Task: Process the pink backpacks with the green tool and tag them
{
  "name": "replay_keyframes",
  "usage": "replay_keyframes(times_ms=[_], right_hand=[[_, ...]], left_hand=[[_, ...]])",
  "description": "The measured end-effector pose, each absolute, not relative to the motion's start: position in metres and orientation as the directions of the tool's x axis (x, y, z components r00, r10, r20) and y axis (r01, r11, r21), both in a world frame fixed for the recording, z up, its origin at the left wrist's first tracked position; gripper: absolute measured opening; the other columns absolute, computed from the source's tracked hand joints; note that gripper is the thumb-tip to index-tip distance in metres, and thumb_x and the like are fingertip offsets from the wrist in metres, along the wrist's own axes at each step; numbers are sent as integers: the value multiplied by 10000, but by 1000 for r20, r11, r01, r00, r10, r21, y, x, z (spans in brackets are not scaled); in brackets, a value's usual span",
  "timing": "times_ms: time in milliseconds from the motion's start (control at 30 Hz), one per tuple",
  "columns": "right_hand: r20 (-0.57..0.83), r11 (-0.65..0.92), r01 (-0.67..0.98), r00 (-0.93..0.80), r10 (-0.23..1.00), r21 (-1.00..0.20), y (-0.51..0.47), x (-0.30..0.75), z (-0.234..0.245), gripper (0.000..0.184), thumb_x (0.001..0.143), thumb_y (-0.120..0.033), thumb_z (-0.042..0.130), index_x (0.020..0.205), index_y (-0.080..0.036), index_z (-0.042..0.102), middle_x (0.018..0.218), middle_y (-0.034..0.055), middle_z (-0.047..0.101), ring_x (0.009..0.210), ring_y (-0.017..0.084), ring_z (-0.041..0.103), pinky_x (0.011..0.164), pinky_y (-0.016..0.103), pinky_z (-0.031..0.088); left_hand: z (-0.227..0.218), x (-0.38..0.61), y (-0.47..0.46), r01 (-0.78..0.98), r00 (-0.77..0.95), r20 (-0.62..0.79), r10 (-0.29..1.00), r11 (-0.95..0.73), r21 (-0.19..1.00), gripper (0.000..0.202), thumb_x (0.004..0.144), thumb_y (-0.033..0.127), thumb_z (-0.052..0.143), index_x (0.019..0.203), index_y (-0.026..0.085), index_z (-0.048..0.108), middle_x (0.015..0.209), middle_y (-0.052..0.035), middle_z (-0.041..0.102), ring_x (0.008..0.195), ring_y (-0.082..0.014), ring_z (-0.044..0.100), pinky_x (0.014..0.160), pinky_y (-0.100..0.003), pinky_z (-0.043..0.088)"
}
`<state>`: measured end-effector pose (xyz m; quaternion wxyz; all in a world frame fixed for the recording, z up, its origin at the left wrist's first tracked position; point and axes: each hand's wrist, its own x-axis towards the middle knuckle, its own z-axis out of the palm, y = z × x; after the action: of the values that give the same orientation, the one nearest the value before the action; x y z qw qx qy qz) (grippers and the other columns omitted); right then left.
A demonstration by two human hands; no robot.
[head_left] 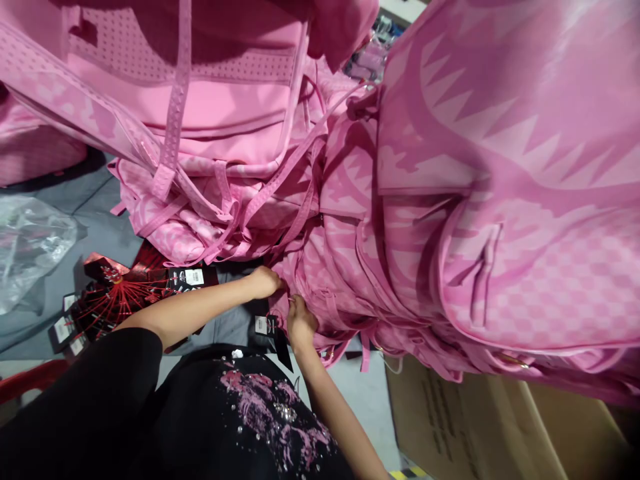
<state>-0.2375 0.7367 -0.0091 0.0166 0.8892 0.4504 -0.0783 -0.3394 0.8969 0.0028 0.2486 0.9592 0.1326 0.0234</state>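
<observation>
My left hand (267, 282) is curled closed at the near edge of a row of pink patterned backpacks (333, 267). Just beside it, my right hand (301, 322) pinches with thumb and fingers against the same pink fabric. What either hand grips is too small or too hidden to make out. A black hang tag (265, 325) with a white barcode label dangles left of my right hand. Under my left forearm lies a fanned bundle of black and red tags (117, 287) on red strings.
A large pink backpack (540, 200) stands at the right, and an open pink bag (235, 100) lies at the upper left. Clear plastic (33, 247) rests on the grey cloth (95, 200). Below right is a cardboard box (440, 420); a red edge (33, 380) shows lower left.
</observation>
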Motion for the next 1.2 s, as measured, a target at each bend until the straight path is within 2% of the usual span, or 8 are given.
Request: replay_keyframes(times_ms=[267,467,667,767,867,967,1067,1200], right_hand=[[-105,-637,764,629,770,-98,730,-243,-9,295,988,-279,426,1151,-121,614,773,84,697,654,167,631,587,249,366],[-110,-656,750,648,754,-82,735,-241,-4,237,956,-201,463,901,-154,689,691,83,677,607,169,607,573,253,355],[-33,-647,754,648,761,-116,717,-246,-7,311,991,-248,377,983,-136,667,629,73,645,526,154,584,519,233,307],[24,-608,769,624,781,-195,708,-241,-12,356,998,-275,348,1031,-129,670,754,105,699,560,158,613,530,240,344],[98,-545,784,592,800,-296,707,-233,-14,391,1003,-308,334,1044,-118,673,923,146,721,703,185,670,603,249,426],[166,-452,791,553,816,-413,710,-232,-12,382,998,-301,331,1036,-122,666,1042,152,711,875,199,687,730,261,495],[210,-336,778,505,837,-530,715,-236,-10,340,989,-273,339,1081,-146,640,1043,112,715,907,171,687,800,256,525],[250,-222,748,462,851,-625,721,-243,-11,280,969,-247,380,1007,-176,648,955,62,720,867,153,688,800,246,539]], left_hand=[[-7,-306,896,211,975,-183,128,-799,563,189,844,197,592,948,237,745,906,-41,730,781,-158,643,620,-247,432],[4,-297,899,299,933,-346,99,-748,592,210,831,230,645,1030,211,708,1050,-45,721,829,-153,655,712,-276,491],[17,-327,911,379,923,-324,210,-645,664,318,776,272,677,1091,289,712,1023,-42,745,920,-197,675,724,-227,458],[20,-344,916,323,946,-286,153,-530,784,299,801,344,664,1094,302,706,1071,5,736,949,-165,677,777,-201,475],[15,-353,915,245,970,-223,101,-399,884,468,696,231,755,1153,288,672,1130,30,717,993,-135,670,823,-167,483],[4,-354,909,231,964,-172,205,-316,920,620,599,68,756,1191,211,639,1168,-25,698,1045,-164,653,883,-209,491],[-6,-352,898,278,902,-157,403,-263,924,456,687,70,675,1138,125,639,1115,-81,701,1009,-182,657,887,-269,502],[-8,-351,884,297,839,-139,527,-229,927,224,767,132,638,984,140,692,998,-46,729,939,-164,672,887,-265,499]])
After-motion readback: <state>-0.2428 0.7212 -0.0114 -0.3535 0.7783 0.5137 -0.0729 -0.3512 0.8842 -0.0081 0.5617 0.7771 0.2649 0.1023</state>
